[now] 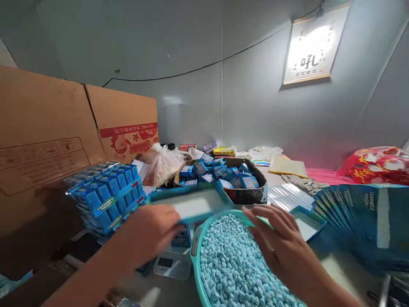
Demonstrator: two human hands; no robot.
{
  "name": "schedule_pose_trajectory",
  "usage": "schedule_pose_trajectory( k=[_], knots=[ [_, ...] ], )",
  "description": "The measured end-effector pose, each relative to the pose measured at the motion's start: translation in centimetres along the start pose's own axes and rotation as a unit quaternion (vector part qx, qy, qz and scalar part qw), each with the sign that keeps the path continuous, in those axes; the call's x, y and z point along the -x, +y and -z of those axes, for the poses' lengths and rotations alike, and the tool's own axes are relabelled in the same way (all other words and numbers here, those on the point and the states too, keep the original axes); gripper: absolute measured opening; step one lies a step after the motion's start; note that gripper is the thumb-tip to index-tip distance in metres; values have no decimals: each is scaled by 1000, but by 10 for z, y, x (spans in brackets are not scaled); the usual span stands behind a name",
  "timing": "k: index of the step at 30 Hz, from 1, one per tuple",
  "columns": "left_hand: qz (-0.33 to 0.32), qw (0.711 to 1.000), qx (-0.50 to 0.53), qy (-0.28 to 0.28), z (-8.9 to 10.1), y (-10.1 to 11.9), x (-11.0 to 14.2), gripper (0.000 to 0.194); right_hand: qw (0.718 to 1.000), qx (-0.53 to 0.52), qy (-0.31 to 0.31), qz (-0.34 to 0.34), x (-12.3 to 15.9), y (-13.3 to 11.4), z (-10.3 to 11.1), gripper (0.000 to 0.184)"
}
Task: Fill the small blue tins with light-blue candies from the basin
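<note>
My left hand (156,226) is closed on the near edge of a shallow blue display box (194,204) with a white inside; hand and box are slightly smeared by motion. The box is tilted above the far left rim of a turquoise basin (198,273). Light-blue candies (233,256) fill this basin. Over its right side hovers my right hand (277,238), fingers stretched out and holding nothing. Beyond the basin, a carton (262,192) holds many small blue boxes (220,170). Another shallow blue box (306,224) lies behind my right hand.
Wrapped stacks of blue packs (105,192) stand at left before large brown cardboard boxes (124,128). A small scale (172,265) sits left of the basin. Flat blue printed cartons (361,209) fan out at right. A clear bag (164,164) rests behind.
</note>
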State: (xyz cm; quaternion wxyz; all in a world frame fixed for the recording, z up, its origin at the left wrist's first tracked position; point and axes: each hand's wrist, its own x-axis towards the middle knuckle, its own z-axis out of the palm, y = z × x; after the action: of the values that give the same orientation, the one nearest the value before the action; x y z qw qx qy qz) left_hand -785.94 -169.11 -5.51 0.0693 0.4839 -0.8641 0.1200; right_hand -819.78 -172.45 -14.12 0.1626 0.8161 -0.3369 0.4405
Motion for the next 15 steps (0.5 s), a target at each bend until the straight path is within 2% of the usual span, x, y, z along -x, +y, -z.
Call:
schedule_pose_trajectory(
  k=[2,3,5,6,9,12,13,15],
  knots=[
    [142,989,-26,35,-4,-33,14,35,998,25,15,-52,7,26,-3,44],
    [207,977,-30,33,-8,-50,18,39,996,28,15,-88,13,39,-3,42],
    [293,956,-2,-17,-22,-79,25,37,989,30,-16,-143,25,61,-5,39],
    [315,947,20,-53,-31,-91,27,36,986,29,-35,-159,31,67,-6,39],
    [328,934,60,-124,-55,-112,30,35,982,10,-105,-158,45,62,-12,41],
    [329,932,77,-133,-65,-118,29,40,968,-20,-201,-150,57,32,-22,43],
    [330,930,85,-135,-66,-119,29,42,958,-26,-238,-157,60,21,-26,47],
    [333,928,93,-140,-67,-120,28,47,930,-37,-319,-179,68,1,-32,66]
  ],
)
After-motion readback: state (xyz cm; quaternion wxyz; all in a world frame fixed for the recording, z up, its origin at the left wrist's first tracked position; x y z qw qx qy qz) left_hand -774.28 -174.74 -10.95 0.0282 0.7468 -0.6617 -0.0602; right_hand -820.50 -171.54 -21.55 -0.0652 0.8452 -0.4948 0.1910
